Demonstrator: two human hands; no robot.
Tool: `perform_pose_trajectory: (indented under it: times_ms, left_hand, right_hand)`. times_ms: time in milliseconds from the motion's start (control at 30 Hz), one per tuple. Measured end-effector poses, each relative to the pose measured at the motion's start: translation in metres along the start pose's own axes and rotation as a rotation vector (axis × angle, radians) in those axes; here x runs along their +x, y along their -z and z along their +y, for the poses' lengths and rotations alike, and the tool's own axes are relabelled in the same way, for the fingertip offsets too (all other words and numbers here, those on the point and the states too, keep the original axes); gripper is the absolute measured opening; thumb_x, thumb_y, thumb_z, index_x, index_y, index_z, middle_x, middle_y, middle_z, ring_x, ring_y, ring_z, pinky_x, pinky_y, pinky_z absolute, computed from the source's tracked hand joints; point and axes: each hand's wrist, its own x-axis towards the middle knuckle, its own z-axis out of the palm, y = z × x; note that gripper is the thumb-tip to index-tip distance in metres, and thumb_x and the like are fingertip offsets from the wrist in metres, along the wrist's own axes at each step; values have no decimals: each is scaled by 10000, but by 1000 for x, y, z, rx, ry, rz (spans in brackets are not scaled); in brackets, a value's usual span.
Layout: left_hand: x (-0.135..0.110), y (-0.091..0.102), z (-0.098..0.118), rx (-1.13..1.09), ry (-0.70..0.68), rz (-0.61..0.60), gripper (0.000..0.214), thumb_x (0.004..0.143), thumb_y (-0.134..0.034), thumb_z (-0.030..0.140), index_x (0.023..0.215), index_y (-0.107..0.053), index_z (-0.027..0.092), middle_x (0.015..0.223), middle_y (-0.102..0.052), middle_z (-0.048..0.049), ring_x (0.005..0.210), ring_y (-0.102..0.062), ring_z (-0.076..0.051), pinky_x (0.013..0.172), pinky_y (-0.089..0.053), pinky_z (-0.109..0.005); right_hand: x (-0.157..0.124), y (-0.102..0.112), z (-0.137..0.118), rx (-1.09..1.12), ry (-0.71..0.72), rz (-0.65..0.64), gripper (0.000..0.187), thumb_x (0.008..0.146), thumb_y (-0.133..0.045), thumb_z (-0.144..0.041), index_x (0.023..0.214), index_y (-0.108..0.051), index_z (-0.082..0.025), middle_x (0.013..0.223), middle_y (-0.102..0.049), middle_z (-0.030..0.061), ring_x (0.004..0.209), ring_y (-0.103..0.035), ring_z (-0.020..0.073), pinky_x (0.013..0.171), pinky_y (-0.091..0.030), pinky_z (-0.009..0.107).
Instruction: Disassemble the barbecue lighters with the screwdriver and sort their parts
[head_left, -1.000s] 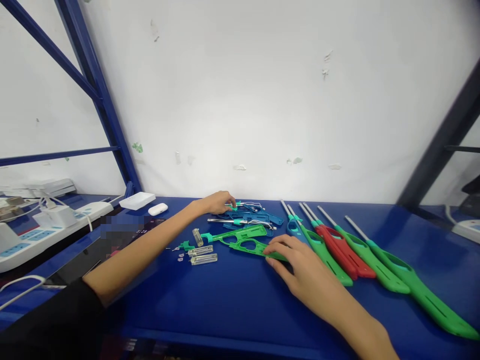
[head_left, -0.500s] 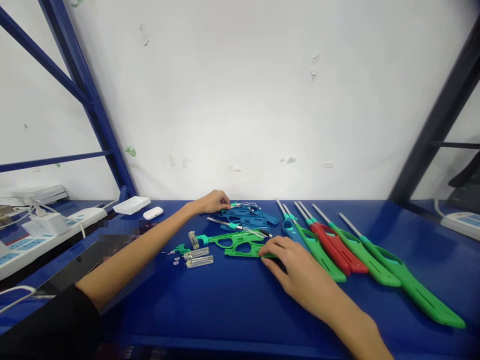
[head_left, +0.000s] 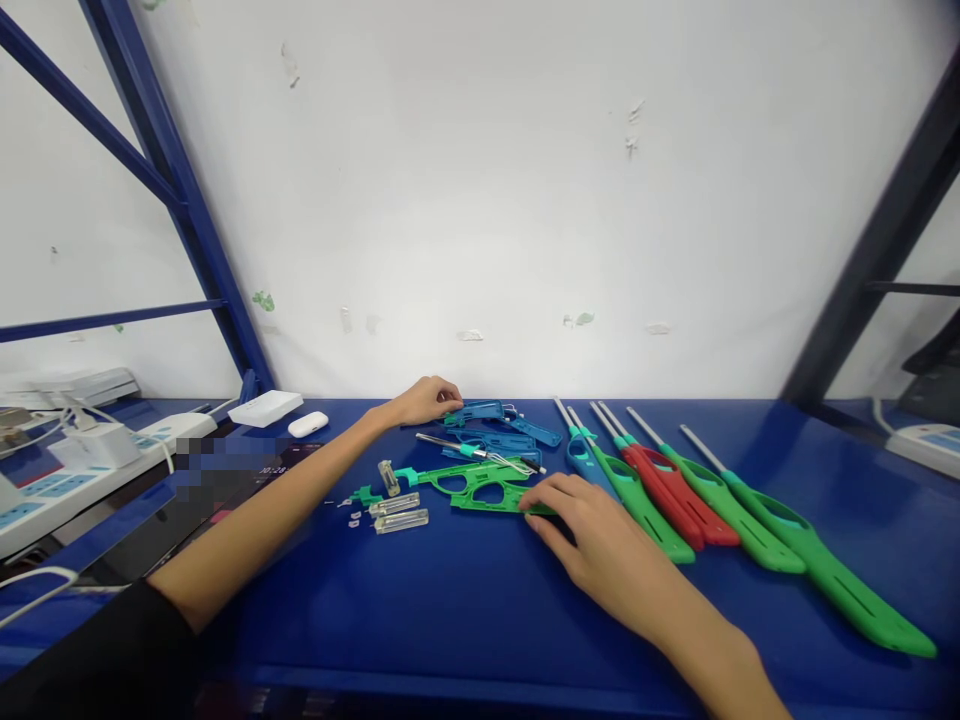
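Observation:
My left hand (head_left: 429, 402) is at the back of the table, its fingertips pinched at the left end of a blue lighter casing half (head_left: 481, 411). More blue casing parts (head_left: 499, 440) lie just in front, beside a metal lighter tube (head_left: 442, 442) with a teal collar and thin wires. My right hand (head_left: 592, 525) rests with thumb and fingers apart, fingertips touching the right end of a green lighter casing half (head_left: 487, 497). Another green half (head_left: 442, 478) lies behind that one. To their left are clear fuel tanks (head_left: 401, 520) and small green pieces (head_left: 365, 495).
Several assembled lighters lie in a row at the right, among them red ones (head_left: 667, 495) and a long green one (head_left: 832, 570). On the left are a white earphone case (head_left: 307, 425), a white box (head_left: 265, 408), a dark phone (head_left: 142, 530) and a power strip (head_left: 112, 470). A wall stands behind.
A blue casing half now shows at my left fingertips, covering the spot where a metal-and-wire part was visible. My left hand has barely shifted; my right hand stays on the green casing half.

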Motion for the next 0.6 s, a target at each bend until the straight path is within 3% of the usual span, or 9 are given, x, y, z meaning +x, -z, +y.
perform_pose_trajectory:
  times_ms: [333, 600]
  left_hand:
    - [7, -1, -8, 73, 16, -98, 358, 1032, -683, 376, 1324, -639, 174, 1320, -662, -107, 1104, -693, -259, 924, -613, -463]
    - [10, -7, 1, 239, 84, -53, 355, 1033, -682, 373, 1327, -639, 179, 1332, -658, -109, 1115, -690, -259, 935, -609, -467]
  right_hand:
    - [1, -1, 1, -10, -5, 2, 185, 1074, -521, -200, 1141, -686, -248, 1156, -707, 43, 1075, -657, 262, 996, -499, 481]
    - [0, -1, 1, -15, -3, 10, 184, 1074, -522, -204, 1138, -688, -252, 1153, -709, 39, 1075, -658, 257, 999, -501, 469]
